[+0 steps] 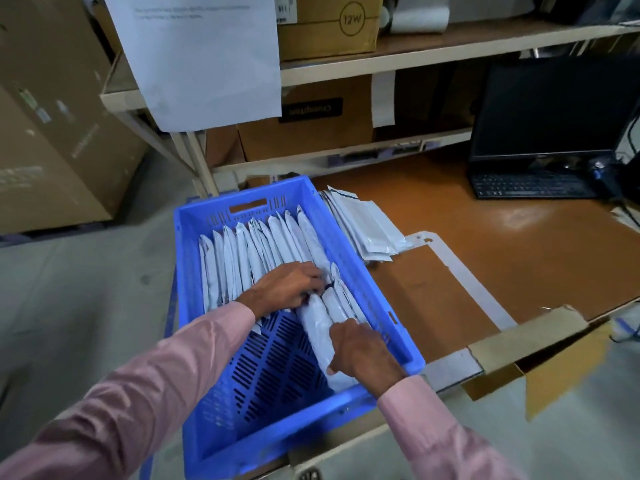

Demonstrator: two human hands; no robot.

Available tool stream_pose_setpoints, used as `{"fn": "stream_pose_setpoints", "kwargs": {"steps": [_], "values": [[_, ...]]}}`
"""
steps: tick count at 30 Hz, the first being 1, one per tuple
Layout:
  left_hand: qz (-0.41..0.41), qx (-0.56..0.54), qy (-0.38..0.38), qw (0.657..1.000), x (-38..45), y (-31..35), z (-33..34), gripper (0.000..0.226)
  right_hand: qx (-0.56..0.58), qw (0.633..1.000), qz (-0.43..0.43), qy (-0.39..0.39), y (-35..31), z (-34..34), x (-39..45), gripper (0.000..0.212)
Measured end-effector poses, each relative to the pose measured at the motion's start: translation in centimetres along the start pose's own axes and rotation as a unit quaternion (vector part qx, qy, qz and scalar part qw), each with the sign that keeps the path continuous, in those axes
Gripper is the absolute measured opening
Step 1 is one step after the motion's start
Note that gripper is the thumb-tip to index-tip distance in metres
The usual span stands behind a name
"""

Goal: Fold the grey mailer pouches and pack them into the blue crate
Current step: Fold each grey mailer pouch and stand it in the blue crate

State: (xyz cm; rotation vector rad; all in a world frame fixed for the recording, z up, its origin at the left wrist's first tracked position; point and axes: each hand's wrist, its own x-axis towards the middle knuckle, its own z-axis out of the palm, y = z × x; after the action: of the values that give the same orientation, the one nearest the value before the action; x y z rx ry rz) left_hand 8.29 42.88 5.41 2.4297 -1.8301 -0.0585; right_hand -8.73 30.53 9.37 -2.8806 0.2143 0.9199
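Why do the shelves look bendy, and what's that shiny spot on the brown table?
Head view: the wide lens bows the shelves near the edges; the shiny spot is light glaring off the table; the cardboard flap at lower right is blurred.

The orange-brown table top (519, 258) carries a loose stack of flat grey pouches (363, 223) lying just beside the blue crate (194, 306). Pale tape strips (460, 268) run across its surface. At the far right sit a black keyboard (530, 186) and a dark monitor (554, 109). A cardboard flap (526, 337) overlaps the near edge.
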Motion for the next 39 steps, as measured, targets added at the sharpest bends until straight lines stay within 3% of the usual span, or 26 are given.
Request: {"fn": "stream_pose_setpoints", "kwargs": {"steps": [3, 7, 12, 16, 19, 22, 25, 31, 39], "values": [[0.005, 0.014, 0.015, 1.000, 0.6, 0.1, 0.4, 0.033, -0.020, 1.000, 0.007, -0.005, 0.0, 0.3, 0.3, 0.064], [-0.066, -0.016, -0.014, 0.998, 0.7, -0.8, -0.9, 0.034, -0.051, 0.999, -0.003, -0.005, -0.1, 0.5, 0.7, 0.064], [-0.154, -0.128, -0.050, 0.979, -0.2, -2.7, -1.6, 0.041, -0.010, 1.000, 0.004, 0.022, -0.1, 0.5, 0.4, 0.057], [-0.189, -0.090, -0.034, 0.977, 0.1, -3.5, -1.7, 0.039, 0.079, 0.988, 0.016, 0.132, -0.5, 0.1, -0.5, 0.062], [-0.191, -0.062, -0.029, 0.979, 0.4, -3.4, -1.7, 0.036, 0.055, 0.979, -0.041, 0.194, -0.8, -0.4, 0.2, 0.054], [-0.193, -0.053, -0.032, 0.979, 0.6, -3.7, -1.5, 0.032, 0.047, 0.980, -0.131, 0.145, -0.9, -1.1, 2.5, 0.048], [-0.203, -0.050, -0.041, 0.977, 0.6, -4.1, -1.3, 0.034, 0.005, 0.978, -0.168, 0.121, -1.0, -1.9, 4.4, 0.048], [-0.192, -0.031, -0.060, 0.979, 0.4, -4.0, -1.3, 0.031, -0.057, 0.980, -0.126, 0.143, -1.8, -1.3, 5.2, 0.048], [-0.232, 0.005, -0.078, 0.969, 0.1, -3.8, -1.3, 0.021, -0.045, 0.987, -0.097, 0.118, -1.8, -1.0, 5.3, 0.048]]}}
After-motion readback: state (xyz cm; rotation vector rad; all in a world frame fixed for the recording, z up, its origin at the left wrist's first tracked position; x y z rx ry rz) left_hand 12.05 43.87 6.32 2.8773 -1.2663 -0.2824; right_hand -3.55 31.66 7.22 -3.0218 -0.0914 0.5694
